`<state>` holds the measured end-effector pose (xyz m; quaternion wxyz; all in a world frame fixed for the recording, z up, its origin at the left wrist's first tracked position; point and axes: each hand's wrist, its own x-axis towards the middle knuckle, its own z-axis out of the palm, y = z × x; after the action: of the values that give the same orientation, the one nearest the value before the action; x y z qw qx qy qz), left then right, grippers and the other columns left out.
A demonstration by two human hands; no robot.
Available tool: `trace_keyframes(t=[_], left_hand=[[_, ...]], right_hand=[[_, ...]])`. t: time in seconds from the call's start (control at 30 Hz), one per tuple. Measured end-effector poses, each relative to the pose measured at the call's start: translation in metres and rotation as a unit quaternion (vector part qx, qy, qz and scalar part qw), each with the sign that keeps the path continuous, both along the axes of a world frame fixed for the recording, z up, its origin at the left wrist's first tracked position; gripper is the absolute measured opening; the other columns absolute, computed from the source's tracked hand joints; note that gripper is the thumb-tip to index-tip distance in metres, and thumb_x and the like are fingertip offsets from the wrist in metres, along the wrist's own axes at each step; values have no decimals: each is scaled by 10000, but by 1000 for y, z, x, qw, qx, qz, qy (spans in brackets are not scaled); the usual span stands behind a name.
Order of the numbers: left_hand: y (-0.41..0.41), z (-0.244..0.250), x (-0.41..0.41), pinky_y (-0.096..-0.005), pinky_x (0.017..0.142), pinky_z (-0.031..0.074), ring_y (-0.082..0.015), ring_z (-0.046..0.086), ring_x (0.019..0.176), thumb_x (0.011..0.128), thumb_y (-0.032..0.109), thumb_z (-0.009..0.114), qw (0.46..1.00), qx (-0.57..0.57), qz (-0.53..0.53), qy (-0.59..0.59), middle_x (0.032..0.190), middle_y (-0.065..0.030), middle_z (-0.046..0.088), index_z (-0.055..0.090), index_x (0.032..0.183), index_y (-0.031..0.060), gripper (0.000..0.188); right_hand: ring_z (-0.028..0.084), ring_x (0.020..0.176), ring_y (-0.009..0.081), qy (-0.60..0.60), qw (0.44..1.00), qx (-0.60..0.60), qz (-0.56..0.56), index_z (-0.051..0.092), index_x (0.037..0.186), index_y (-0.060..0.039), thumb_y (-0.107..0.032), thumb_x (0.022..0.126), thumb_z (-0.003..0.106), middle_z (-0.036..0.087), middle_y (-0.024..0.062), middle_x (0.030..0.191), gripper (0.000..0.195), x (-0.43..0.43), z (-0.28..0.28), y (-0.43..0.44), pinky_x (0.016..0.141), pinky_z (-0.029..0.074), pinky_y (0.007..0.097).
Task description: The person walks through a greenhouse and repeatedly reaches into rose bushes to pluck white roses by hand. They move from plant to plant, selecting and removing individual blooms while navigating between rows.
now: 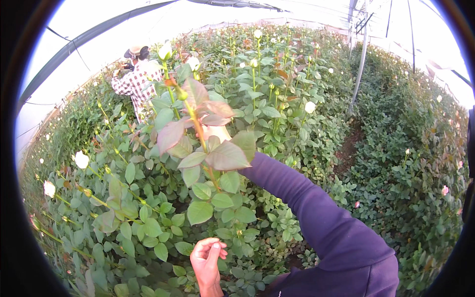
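My right arm, in a dark blue sleeve, reaches forward into the rose plants. My right hand [215, 132] is mostly hidden behind the reddish leaves of a near rose stem [199, 130]; whether it grips anything cannot be made out. That stem stands upright with a small green bud [182, 94] on top. Low in the picture, my left hand [210, 256] is raised with its fingers curled in and the thumb near the fingertips; nothing shows in it. Green rose leaves [200, 212] hang just above it. Behind the near stem stands a tall greenish-white rosebud [165, 51].
A co-worker [139, 80] in a checked shirt and cap stands among the plants at the upper left. A metal post [360, 74] rises beside a narrow soil path [350, 146] on the right. White roses [81, 159] lean out at the left.
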<state>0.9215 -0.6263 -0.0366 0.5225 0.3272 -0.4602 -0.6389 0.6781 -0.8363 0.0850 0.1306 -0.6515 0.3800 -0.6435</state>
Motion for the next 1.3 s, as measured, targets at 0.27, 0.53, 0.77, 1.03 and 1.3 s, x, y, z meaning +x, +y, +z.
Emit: trace_keyframes(t=[0.27,0.53,0.77,1.03,1.3], left_hand=[[11,-14,4,-278,609,519,-160,640,657,940,-9,607,997,39,4,-60,866,-148,712,636,1060,-29,125],[49,-52,15,-246,643,500,-107,609,730,970,158,648,977,124,-18,-172,922,-60,705,658,1173,23,245],[77,-93,28,-241,627,511,-104,619,700,979,180,636,965,179,-13,-193,911,-64,715,644,1199,39,261],[103,-116,27,-238,638,514,-104,630,722,979,205,645,963,201,-23,-178,929,-66,719,642,1208,43,281],[113,-117,23,-256,654,528,-124,652,754,983,204,642,954,239,-8,-178,933,-71,719,648,1200,45,270]], right_hand=[[609,723,88,-237,967,68,59,626,1147,20,-98,982,584,682,40,905,208,-34,-40,19,664,516,249],[602,719,86,-222,955,196,-26,613,1173,6,-103,985,560,682,44,893,224,-88,-124,104,669,506,243],[600,675,86,-207,937,280,0,603,1186,9,-143,1008,557,690,61,859,238,-101,-179,147,637,511,245],[690,880,182,-108,930,351,-15,620,1213,11,-128,971,577,726,120,1041,282,-94,-204,162,788,552,327],[698,917,217,22,963,194,-186,691,1111,-31,-128,922,627,731,119,1002,221,-164,-196,111,828,558,354]])
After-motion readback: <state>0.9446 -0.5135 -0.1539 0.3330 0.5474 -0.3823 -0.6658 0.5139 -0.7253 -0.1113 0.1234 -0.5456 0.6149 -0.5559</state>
